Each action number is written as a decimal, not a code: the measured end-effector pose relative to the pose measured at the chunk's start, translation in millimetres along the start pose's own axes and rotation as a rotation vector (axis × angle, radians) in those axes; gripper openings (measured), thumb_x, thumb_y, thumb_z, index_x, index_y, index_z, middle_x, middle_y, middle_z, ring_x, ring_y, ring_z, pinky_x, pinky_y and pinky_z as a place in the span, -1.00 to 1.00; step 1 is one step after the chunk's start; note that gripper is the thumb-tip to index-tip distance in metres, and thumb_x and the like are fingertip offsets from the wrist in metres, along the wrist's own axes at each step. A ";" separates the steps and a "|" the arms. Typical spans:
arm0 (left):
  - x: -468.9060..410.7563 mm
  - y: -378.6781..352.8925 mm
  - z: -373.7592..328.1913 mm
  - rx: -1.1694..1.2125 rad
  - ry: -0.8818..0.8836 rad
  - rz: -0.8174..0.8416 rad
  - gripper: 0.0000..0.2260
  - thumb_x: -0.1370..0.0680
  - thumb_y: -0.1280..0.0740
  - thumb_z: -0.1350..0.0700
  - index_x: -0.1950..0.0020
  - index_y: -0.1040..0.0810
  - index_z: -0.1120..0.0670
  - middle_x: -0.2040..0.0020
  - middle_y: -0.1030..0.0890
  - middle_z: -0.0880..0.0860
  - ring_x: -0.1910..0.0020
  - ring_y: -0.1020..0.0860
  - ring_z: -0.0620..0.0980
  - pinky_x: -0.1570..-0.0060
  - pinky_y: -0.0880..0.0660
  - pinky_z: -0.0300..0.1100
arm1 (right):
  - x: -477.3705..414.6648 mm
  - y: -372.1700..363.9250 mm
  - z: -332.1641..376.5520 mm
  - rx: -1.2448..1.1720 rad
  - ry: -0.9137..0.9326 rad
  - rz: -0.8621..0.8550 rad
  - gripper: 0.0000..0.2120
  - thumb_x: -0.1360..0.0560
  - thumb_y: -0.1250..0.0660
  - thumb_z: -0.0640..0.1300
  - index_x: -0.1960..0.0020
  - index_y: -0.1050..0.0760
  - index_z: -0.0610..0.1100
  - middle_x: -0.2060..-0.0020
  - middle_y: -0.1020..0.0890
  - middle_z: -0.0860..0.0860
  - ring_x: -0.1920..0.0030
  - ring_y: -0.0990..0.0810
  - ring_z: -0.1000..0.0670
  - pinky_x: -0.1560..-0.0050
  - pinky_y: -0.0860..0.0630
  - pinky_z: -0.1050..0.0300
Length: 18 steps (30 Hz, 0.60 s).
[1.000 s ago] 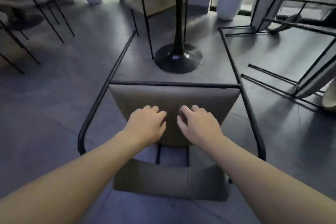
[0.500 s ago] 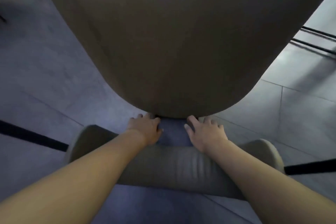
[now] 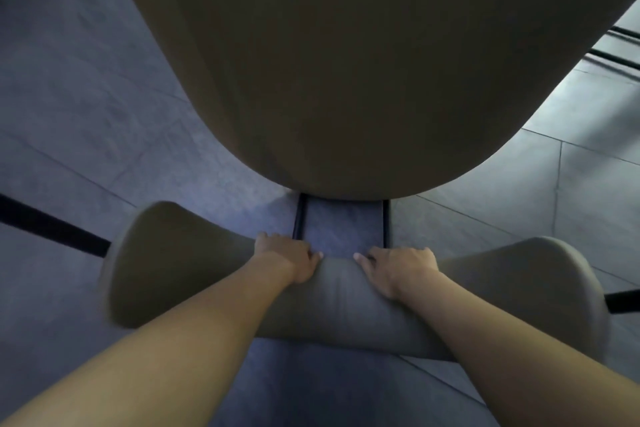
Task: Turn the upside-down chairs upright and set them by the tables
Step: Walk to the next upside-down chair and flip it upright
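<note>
Both hands grip the chair's backrest (image 3: 346, 305), the padded roll nearest the person. Left hand (image 3: 287, 258) is closed over its top edge just left of centre, fingers curled over the far side. Right hand (image 3: 398, 269) is closed on the same edge just right of centre, thumb pointing inward. A bare strip of backrest lies between them.

Seat (image 3: 346, 62) fills the upper view, very close to the camera, with two thin black struts (image 3: 299, 215) joining it to the backrest. Legs are not in view, so whether the chair rests on the floor (image 3: 86, 97) or is lifted cannot be told. From this angle the chair appears at or near upright, seat facing up; that is a judgement, not confirmed.

No surface shows in this view, so placement beside one cannot be checked. Black metal bars (image 3: 616, 55) at far right appear to belong to another chair lying on the floor.

Assessment: one chair in hand, turning seemingly close to done, placement outstanding. At least one further chair probably awaits righting.
</note>
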State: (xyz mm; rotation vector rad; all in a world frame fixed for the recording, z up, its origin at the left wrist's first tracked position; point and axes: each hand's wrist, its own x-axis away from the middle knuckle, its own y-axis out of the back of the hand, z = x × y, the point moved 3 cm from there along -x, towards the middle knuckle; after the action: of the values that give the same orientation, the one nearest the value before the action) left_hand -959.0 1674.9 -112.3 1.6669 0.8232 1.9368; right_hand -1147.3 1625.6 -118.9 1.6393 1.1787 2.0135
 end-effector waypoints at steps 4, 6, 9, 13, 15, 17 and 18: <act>9.4 -4.2 -2.1 0.043 -0.012 -0.038 -0.43 -0.66 0.13 -0.30 -0.44 -0.45 -0.05 -0.41 -0.50 0.14 -0.36 -0.45 0.16 -0.35 -0.24 0.12 | 17.7 -4.3 -3.2 0.039 0.035 -0.077 -0.39 -0.65 0.18 0.34 -0.41 -0.42 0.07 -0.29 -0.63 -0.10 -0.31 -0.57 -0.15 -0.29 -0.31 -0.14; 20.6 -7.5 -5.3 0.080 -0.015 -0.025 -0.42 -0.66 0.12 -0.30 -0.41 -0.48 -0.04 -0.38 -0.54 0.12 -0.33 -0.48 0.14 -0.33 -0.25 0.11 | 30.8 -7.7 -4.9 0.027 0.034 -0.074 -0.39 -0.64 0.18 0.35 -0.39 -0.44 0.09 -0.28 -0.64 -0.09 -0.30 -0.58 -0.14 -0.28 -0.31 -0.13; 43.0 -5.3 -9.8 0.105 -0.017 -0.034 -0.41 -0.66 0.11 -0.31 -0.36 -0.53 -0.01 -0.32 -0.59 0.10 -0.26 -0.53 0.12 -0.29 -0.28 0.09 | 54.2 -1.1 -6.0 0.019 0.022 -0.036 -0.37 -0.64 0.18 0.35 -0.39 -0.46 0.07 -0.31 -0.63 -0.09 -0.32 -0.57 -0.13 -0.29 -0.33 -0.13; 98.1 24.3 -12.2 0.088 -0.027 -0.019 -0.38 -0.65 0.13 -0.32 -0.29 -0.57 0.01 -0.24 -0.63 0.08 -0.17 -0.58 0.10 -0.07 -0.37 0.03 | 108.7 33.7 -4.9 0.077 0.030 -0.009 -0.36 -0.65 0.20 0.33 -0.37 -0.48 0.05 -0.31 -0.62 -0.06 -0.30 -0.58 -0.13 -0.22 -0.36 -0.11; 136.0 50.8 -11.6 0.056 -0.041 -0.013 -0.38 -0.66 0.13 -0.31 -0.24 -0.60 0.01 -0.18 -0.65 0.07 -0.11 -0.59 0.09 0.04 -0.35 0.00 | 143.1 61.5 -4.0 0.111 0.040 -0.006 -0.34 -0.65 0.22 0.32 -0.39 -0.48 0.04 -0.32 -0.62 -0.06 -0.30 -0.58 -0.13 -0.17 -0.39 -0.10; 176.0 84.5 -7.9 0.029 -0.046 0.001 -0.38 -0.66 0.14 -0.30 -0.28 -0.58 0.02 -0.21 -0.65 0.07 -0.13 -0.60 0.10 0.02 -0.37 0.01 | 178.9 97.2 -3.9 0.147 0.041 0.008 -0.30 -0.64 0.23 0.33 -0.42 -0.49 0.04 -0.33 -0.61 -0.06 -0.31 -0.58 -0.12 -0.13 -0.38 -0.09; 194.9 103.5 -6.0 0.017 -0.051 0.013 -0.37 -0.66 0.14 -0.30 -0.32 -0.56 0.02 -0.26 -0.62 0.08 -0.18 -0.58 0.11 -0.04 -0.40 0.02 | 197.3 117.9 -3.7 0.162 0.043 0.012 -0.28 -0.64 0.24 0.34 -0.43 -0.50 0.03 -0.34 -0.61 -0.06 -0.31 -0.57 -0.12 -0.12 -0.37 -0.09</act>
State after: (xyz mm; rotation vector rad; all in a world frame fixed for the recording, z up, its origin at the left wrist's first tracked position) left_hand -992.9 1732.1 98.2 1.7283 0.8129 1.8932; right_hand -1181.0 1682.2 101.3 1.6887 1.3832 2.0163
